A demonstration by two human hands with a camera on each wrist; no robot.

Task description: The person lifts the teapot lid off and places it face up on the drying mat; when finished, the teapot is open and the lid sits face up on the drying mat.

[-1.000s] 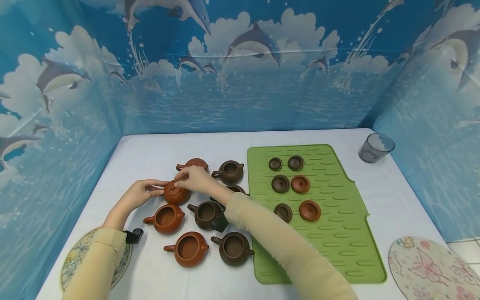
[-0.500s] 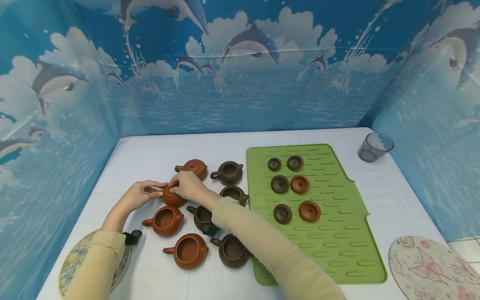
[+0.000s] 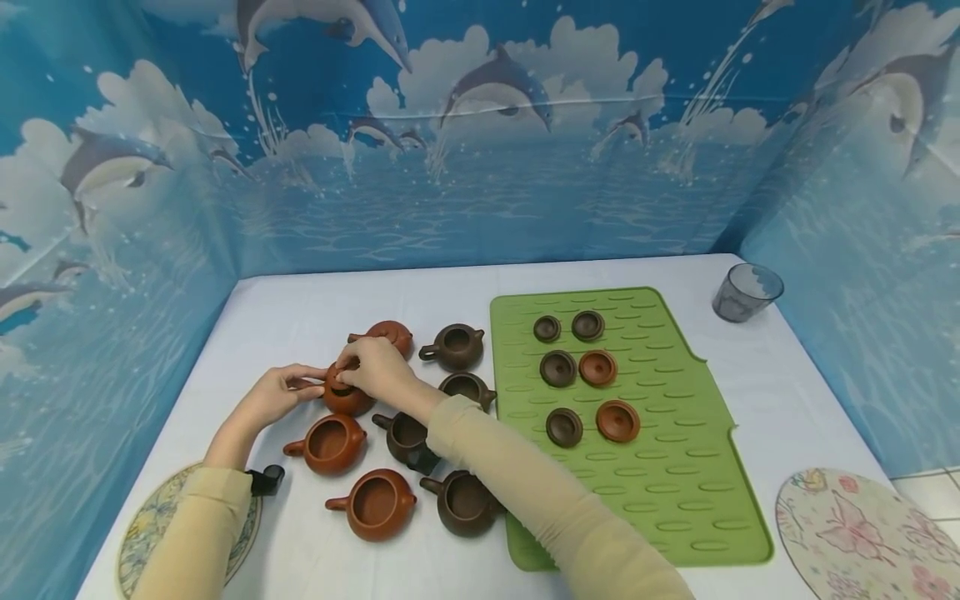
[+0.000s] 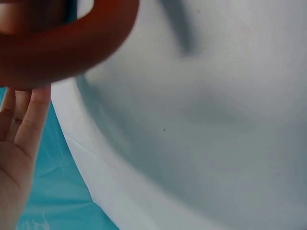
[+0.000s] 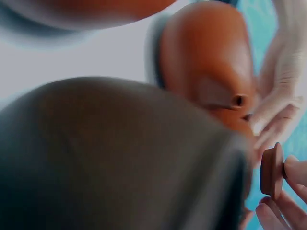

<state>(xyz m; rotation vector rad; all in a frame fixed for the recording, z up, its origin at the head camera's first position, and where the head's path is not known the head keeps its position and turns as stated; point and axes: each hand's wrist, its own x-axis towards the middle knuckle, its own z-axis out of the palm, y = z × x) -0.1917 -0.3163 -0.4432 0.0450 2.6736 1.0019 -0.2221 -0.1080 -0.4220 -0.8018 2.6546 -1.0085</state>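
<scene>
My left hand pinches an orange-brown clay teapot at its left side, where the fingers hide the handle. Above that teapot, my right hand pinches a small clay lid by its knob. The lid is raised and tilted on edge in the right wrist view, and part of the teapot's dark opening shows below it. Just behind stands a lidded orange-brown teapot. In front is a lidless orange-brown teapot. A dark brown teapot sits partly under my right wrist.
More lidless teapots stand close by: dark ones to the right and a reddish one nearer. Several loose lids lie on a green mat. A grey glass is at the back right; round patterned mats lie at both front corners.
My right hand has shifted slightly left over the teapot. The lid, seated a second ago, is now lifted off the opening. My left hand has stayed at the teapot's side.
</scene>
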